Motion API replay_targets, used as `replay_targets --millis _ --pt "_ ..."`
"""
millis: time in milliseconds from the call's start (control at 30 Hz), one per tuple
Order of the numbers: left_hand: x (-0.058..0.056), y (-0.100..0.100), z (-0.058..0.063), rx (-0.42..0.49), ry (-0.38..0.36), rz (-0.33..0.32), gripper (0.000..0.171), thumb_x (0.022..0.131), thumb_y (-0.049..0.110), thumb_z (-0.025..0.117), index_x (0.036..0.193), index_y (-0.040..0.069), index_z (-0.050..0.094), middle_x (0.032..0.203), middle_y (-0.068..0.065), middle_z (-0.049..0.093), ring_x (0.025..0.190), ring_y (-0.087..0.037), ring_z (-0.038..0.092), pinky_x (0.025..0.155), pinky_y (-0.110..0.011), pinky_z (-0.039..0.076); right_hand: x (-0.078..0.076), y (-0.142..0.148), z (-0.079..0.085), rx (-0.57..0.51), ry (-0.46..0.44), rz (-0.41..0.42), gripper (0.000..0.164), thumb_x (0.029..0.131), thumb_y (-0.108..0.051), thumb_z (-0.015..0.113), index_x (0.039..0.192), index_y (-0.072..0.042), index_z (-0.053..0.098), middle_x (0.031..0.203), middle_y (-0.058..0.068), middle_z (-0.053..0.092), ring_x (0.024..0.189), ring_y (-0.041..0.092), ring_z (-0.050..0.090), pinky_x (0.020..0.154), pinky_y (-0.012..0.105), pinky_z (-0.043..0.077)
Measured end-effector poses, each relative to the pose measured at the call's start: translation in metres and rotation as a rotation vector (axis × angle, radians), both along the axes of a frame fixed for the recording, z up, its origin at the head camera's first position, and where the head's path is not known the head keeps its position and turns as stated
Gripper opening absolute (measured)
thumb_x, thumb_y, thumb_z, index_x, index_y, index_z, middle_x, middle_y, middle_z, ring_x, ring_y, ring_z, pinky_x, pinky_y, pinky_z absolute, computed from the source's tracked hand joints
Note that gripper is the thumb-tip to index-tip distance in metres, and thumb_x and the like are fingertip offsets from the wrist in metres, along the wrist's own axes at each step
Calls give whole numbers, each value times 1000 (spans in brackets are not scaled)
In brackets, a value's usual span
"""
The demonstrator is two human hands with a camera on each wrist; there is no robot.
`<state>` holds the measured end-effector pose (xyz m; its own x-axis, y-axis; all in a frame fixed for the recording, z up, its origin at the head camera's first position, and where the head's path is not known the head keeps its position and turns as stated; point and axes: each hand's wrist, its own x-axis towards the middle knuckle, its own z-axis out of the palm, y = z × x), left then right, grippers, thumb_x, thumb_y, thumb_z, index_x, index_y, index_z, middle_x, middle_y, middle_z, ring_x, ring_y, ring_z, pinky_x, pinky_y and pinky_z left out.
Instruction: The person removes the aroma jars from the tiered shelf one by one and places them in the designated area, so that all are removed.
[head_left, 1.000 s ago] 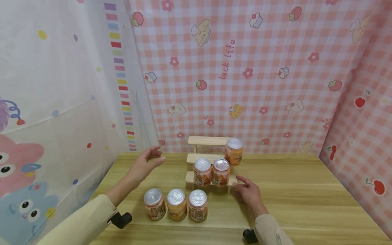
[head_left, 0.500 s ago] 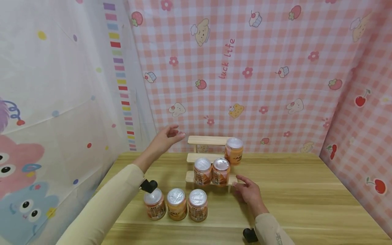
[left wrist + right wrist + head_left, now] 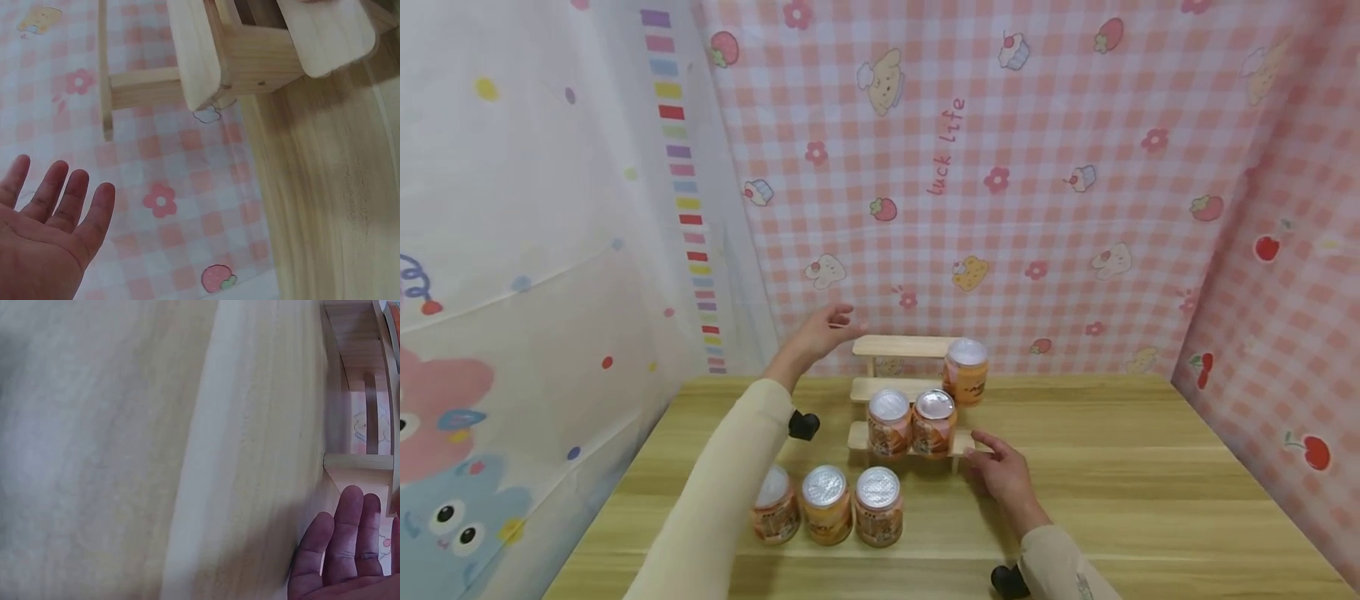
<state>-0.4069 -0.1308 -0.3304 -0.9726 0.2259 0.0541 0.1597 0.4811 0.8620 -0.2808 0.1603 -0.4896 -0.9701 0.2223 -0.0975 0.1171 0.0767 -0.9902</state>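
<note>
My left hand is raised beside the left end of the top board of a three-tier wooden shelf. Its fingers are loosely extended and hold nothing; the left wrist view shows the fingers apart from the wood. At the right end of the lowest board, my right hand rests with its fingers fairly straight, seemingly touching it. Two orange cans with silver lids, a left can and a right can, stand side by side on that lowest board. Another orange can stands at the middle board's right end.
Three more cans stand in a row on the wooden table in front: a left can, partly behind the left sleeve, a middle can and a right can. A pink checked cloth hangs behind the shelf.
My left hand has moved right and up from above the table to the shelf's top board. The right hand stays by the lowest board. The head view has shifted slightly.
</note>
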Motion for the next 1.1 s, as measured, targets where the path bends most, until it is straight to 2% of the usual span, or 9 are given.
replay_targets --millis 167,367,600,700,900,1100 --pt "-5 -6 -10 -35 -7 11 72 93 43 69 150 8 41 147 -19 45 135 -36 40 109 -52 36 1 4 6 42 34 -10 42 97 -12 63 134 8 55 106 23 69 80 24 70 63 31 55" --pt "-8 -11 -23 3 -19 -1 67 96 35 68 149 5 41 145 -23 45 134 -39 41 109 -54 35 -7 18 28 96 64 -16 50 101 -34 59 141 -4 53 131 24 59 108 31 63 81 39 53" --pt "-11 -8 -35 1 -67 24 66 95 36 68 148 7 43 143 -20 48 131 -38 45 107 -52 38 -22 26 59 108 119 -30 65 97 -54 55 144 -9 50 135 16 56 121 29 54 88 34 47" --pt "-11 -5 -37 -3 -79 31 67 94 38 69 148 9 44 143 -19 48 131 -38 46 108 -53 37 -27 25 69 112 143 -33 69 95 -58 57 146 -11 49 137 14 54 122 27 51 94 38 45" --pt "-14 -1 -42 -10 -98 44 67 93 40 70 148 11 44 145 -18 47 131 -37 45 108 -54 36 -32 19 84 102 171 5 74 91 -52 67 148 -11 44 144 16 48 129 31 46 106 48 40" --pt "-17 2 -43 -23 -101 51 65 94 37 69 147 9 45 146 -19 46 132 -38 44 108 -53 37 -40 7 91 116 198 36 80 89 -41 75 152 -10 38 145 17 43 130 33 43 104 48 41"
